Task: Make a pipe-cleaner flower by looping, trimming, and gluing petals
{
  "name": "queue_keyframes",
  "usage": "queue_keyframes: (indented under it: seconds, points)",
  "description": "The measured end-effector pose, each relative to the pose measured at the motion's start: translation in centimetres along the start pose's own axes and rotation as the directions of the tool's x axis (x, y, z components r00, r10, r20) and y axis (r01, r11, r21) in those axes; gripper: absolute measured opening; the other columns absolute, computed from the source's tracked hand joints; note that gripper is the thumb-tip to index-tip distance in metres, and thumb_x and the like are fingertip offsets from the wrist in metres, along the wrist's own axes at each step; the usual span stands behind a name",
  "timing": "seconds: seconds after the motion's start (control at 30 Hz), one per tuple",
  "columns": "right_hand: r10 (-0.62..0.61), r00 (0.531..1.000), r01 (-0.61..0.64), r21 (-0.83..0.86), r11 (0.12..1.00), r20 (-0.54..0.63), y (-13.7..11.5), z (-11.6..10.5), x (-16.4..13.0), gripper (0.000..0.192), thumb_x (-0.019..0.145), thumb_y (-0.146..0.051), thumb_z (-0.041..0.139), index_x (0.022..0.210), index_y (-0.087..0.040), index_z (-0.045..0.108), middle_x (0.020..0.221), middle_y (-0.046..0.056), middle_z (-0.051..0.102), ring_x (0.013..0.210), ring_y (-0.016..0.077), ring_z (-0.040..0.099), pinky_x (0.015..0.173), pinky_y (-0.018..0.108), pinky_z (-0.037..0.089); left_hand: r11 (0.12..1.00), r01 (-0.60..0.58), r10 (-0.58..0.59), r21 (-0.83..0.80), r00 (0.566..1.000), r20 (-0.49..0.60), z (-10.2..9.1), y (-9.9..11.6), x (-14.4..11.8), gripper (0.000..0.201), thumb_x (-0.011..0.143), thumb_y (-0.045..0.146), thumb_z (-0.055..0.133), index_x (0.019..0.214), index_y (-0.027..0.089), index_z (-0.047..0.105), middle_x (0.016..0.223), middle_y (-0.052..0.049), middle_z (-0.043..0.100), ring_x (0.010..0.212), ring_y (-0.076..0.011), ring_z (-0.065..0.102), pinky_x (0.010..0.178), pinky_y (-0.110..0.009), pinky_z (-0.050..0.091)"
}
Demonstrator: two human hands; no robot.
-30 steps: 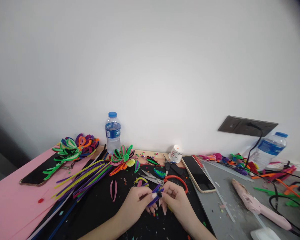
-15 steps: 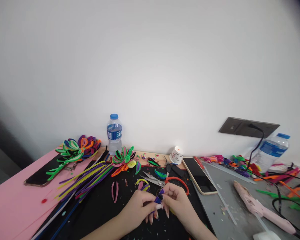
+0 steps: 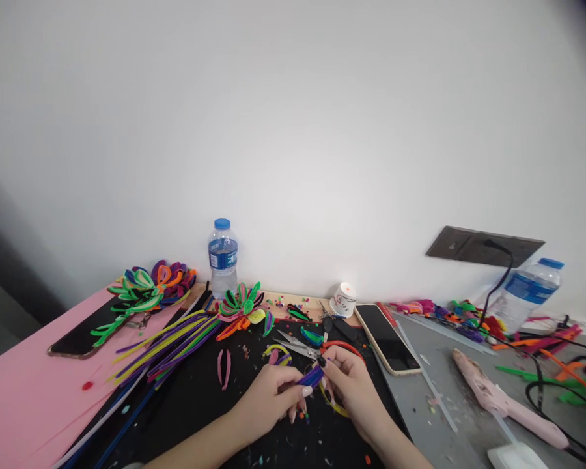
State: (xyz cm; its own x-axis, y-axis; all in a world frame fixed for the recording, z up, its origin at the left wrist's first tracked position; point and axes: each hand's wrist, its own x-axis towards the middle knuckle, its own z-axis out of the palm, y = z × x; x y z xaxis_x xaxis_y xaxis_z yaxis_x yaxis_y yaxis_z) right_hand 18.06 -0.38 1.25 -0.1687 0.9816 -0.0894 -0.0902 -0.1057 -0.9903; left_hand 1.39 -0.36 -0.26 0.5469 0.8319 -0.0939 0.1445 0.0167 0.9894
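While both hands meet over the black mat [image 3: 200, 397], the left hand [image 3: 268, 398] has its fingers curled closed around the near end of a short purple pipe cleaner [image 3: 311, 376], thumb and forefinger pinching it. The right hand [image 3: 350, 385] pinches the far end of the same piece between thumb and forefinger, the other fingers loosely bent. That purple pipe cleaner sits between the two hands, raised just off the mat and slanting up toward the right hand.

Just beyond the purple pipe cleaner lie small scissors [image 3: 295, 347] with an orange loop [image 3: 344, 348] beside them. Left of it rests a folded pink piece [image 3: 223, 367], and further left a sheaf of long yellow and purple pipe cleaners [image 3: 170, 345]. Beyond and left of it stands a finished pipe-cleaner flower [image 3: 241, 306], with a water bottle [image 3: 223, 257] behind that at the wall. A smartphone [image 3: 385, 339] lies face up just right of the right hand, and a white tape roll [image 3: 343, 299] stands beyond the scissors. Well to the right of the purple pipe cleaner, a pink glue gun [image 3: 502, 407] lies on the grey board [image 3: 439, 365], and a second water bottle [image 3: 530, 293] stands near the wall socket [image 3: 483, 245].
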Motion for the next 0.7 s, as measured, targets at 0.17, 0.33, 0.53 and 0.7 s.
queue_keyframes:
  seconds: [0.17, 0.33, 0.53, 0.7]
  points:
    - [-0.010, 1.000, 0.010, 0.054, 0.998, 0.003, 0.11, -0.23, 0.04, 0.028, 0.074, -0.037, 0.060, 0.063, -0.016, 0.047, 0.047, -0.006, 0.045, 0.037, 0.0039, 0.033, 0.037, 0.016, 0.023, 0.999, 0.015, -0.016, -0.041, 1.000, -0.008, 0.07, -0.07, 0.02, 0.028, 0.077, 0.039, 0.050, 0.068, 0.013, 0.054, 0.057, 0.000, 0.058, 0.044, -0.0082, 0.047, 0.041, -0.017, 0.031]
    - [-0.010, 1.000, 0.010, 0.060, 0.998, -0.001, -0.07, -0.35, 0.01, 0.028, 0.074, -0.039, 0.060, 0.064, -0.016, 0.047, 0.047, -0.006, 0.045, 0.038, 0.0046, 0.033, 0.036, 0.016, 0.023, 0.998, 0.010, -0.012, -0.058, 0.999, -0.032, 0.10, 0.20, -0.08, 0.027, 0.076, 0.037, 0.052, 0.065, 0.013, 0.052, 0.056, 0.001, 0.057, 0.044, -0.0084, 0.047, 0.042, -0.018, 0.032]
    - [0.036, 0.999, -0.036, 0.070, 0.997, 0.002, -0.21, -0.14, 0.08, 0.031, 0.071, -0.042, 0.062, 0.066, -0.015, 0.050, 0.049, -0.005, 0.048, 0.038, 0.0044, 0.035, 0.037, 0.016, 0.026, 0.995, 0.021, -0.024, -0.099, 0.999, -0.031, -0.05, -0.30, -0.02, 0.028, 0.075, 0.036, 0.053, 0.062, 0.012, 0.056, 0.056, -0.001, 0.060, 0.048, -0.0106, 0.054, 0.046, -0.019, 0.036]
    - [0.106, 0.991, -0.117, 0.153, 0.981, 0.080, -0.01, -0.13, 0.08, 0.033, 0.072, -0.043, 0.061, 0.061, -0.015, 0.046, 0.046, -0.006, 0.046, 0.035, 0.0032, 0.032, 0.035, 0.016, 0.025, 1.000, -0.029, 0.029, -0.001, 0.999, -0.017, -0.03, 0.17, -0.17, 0.022, 0.074, 0.028, 0.054, 0.061, 0.012, 0.061, 0.051, 0.001, 0.057, 0.049, -0.0116, 0.056, 0.049, -0.019, 0.038]
